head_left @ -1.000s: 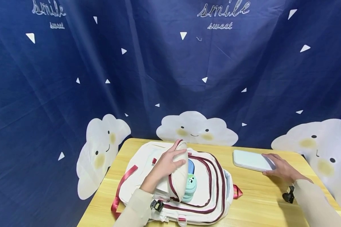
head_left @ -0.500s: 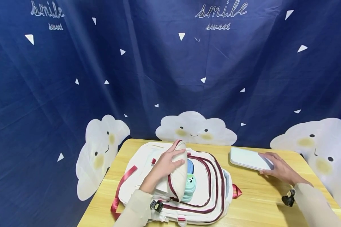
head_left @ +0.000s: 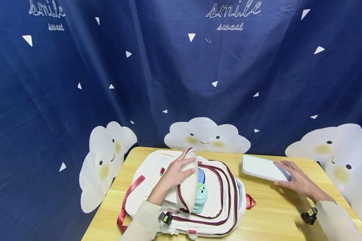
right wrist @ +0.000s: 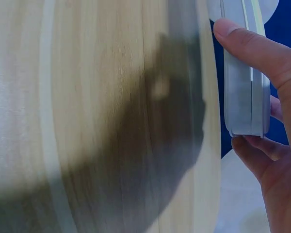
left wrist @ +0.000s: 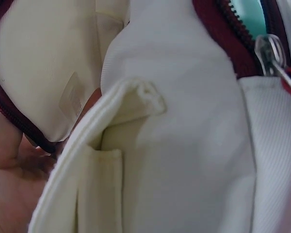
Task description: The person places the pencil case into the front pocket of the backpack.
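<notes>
A white backpack (head_left: 211, 187) with dark red zips lies on the table, its front pocket unzipped. My left hand (head_left: 176, 172) holds the pocket's flap (head_left: 190, 187) folded back to the left; the left wrist view shows the fingers (left wrist: 7, 141) at its zipped edge. Inside the pocket sit a mint-green case (head_left: 201, 195) with a small animal picture and a blue item (head_left: 201, 175), both partly hidden by the flap. At the right, my right hand (head_left: 295, 177) grips the end of a flat white case (head_left: 263, 167) with rounded corners, raised off the table, thumb on its near side.
The wooden table (head_left: 277, 214) extends right of the backpack and ends at a blue curtain (head_left: 181, 83) with clouds. A red strap (head_left: 129, 197) hangs at the backpack's left, and a red loop (head_left: 250, 202) sticks out at its right.
My right hand has lifted the flat white case off the table and brought it slightly left. My left hand stays on the flap, and the backpack has not moved.
</notes>
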Demonstrator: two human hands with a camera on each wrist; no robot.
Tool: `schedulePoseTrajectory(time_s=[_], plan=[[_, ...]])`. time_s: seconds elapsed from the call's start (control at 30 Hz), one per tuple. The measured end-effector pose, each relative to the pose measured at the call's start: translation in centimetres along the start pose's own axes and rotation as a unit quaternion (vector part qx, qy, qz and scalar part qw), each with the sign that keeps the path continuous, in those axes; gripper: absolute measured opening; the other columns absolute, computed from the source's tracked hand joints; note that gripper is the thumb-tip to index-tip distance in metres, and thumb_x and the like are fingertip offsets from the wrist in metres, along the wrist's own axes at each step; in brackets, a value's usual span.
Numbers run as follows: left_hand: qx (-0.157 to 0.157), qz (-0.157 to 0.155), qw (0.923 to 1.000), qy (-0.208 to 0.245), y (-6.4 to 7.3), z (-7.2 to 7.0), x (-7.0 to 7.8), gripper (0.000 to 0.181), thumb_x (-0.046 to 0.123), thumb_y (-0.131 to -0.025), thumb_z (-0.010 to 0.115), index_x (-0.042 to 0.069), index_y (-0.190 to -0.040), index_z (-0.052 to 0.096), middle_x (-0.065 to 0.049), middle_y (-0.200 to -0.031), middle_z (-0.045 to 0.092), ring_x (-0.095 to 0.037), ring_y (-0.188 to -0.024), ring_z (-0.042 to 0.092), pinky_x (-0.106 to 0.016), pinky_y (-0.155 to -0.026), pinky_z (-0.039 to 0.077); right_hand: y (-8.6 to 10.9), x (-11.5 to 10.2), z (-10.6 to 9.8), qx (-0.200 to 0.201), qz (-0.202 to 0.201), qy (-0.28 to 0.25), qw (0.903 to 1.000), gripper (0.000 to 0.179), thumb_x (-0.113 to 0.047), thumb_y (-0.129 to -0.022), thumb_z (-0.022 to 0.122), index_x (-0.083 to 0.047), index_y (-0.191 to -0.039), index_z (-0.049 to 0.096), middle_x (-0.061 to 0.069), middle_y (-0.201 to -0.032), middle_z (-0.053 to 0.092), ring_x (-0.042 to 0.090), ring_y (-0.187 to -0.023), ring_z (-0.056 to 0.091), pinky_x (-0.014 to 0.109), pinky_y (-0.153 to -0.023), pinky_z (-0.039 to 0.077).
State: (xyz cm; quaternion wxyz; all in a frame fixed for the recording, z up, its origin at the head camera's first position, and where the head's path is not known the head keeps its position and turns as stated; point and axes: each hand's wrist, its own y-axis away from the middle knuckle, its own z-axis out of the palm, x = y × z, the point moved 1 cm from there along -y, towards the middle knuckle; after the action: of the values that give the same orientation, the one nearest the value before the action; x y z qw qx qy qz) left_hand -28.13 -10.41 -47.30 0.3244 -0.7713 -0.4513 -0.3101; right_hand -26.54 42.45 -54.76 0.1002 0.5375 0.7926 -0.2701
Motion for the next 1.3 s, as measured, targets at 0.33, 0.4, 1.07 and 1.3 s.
schedulePoseTrajectory(time_s=[0.33,0.4,1.07,1.3], plan=[[0.003,-0.004,0.9997,0.022,0.0,0.0,0.0,0.051,0.011,-0.099,0.077,0.006,-0.149,0.067,-0.001,-0.179,0.031,-0.033,-0.162,0.037,-0.054,-0.131,0.035,0.9,-2.1,-0.9,0.031,-0.029,0.013,0.9990,0.090,-0.023,-0.078,0.098,-0.010,-0.157,0.058,0.028,-0.151,0.050,0.050,-0.128,0.050,-0.002,-0.105,0.005],[0.006,-0.008,0.9995,0.030,0.0,0.0,0.0,0.054,0.010,-0.099,0.077,0.006,-0.151,0.065,-0.001,-0.179,0.033,-0.032,-0.162,0.037,-0.054,-0.132,0.034,1.0,-2.6,-1.1,0.038,-0.035,0.018,0.9985,0.090,-0.023,-0.077,0.099,-0.011,-0.157,0.059,0.027,-0.151,0.051,0.047,-0.126,0.050,-0.003,-0.104,0.007],[0.027,-0.032,0.9972,0.062,0.2,0.2,0.0,0.059,0.010,-0.097,0.078,0.007,-0.154,0.061,0.005,-0.175,0.039,-0.028,-0.163,0.035,-0.052,-0.134,0.029,0.2,-7.7,0.5,0.031,-0.061,0.024,0.9973,0.085,-0.032,-0.078,0.099,-0.019,-0.155,0.063,0.019,-0.153,0.054,0.039,-0.130,0.054,0.005,-0.102,0.020],[0.022,-0.037,0.9973,0.059,0.1,0.2,-0.2,0.060,0.010,-0.097,0.078,0.008,-0.155,0.061,0.008,-0.175,0.039,-0.025,-0.164,0.034,-0.050,-0.135,0.028,-0.3,-8.7,1.5,0.032,-0.065,0.018,0.9972,0.085,-0.033,-0.079,0.099,-0.020,-0.154,0.063,0.017,-0.154,0.054,0.037,-0.132,0.052,0.002,-0.105,0.017]])
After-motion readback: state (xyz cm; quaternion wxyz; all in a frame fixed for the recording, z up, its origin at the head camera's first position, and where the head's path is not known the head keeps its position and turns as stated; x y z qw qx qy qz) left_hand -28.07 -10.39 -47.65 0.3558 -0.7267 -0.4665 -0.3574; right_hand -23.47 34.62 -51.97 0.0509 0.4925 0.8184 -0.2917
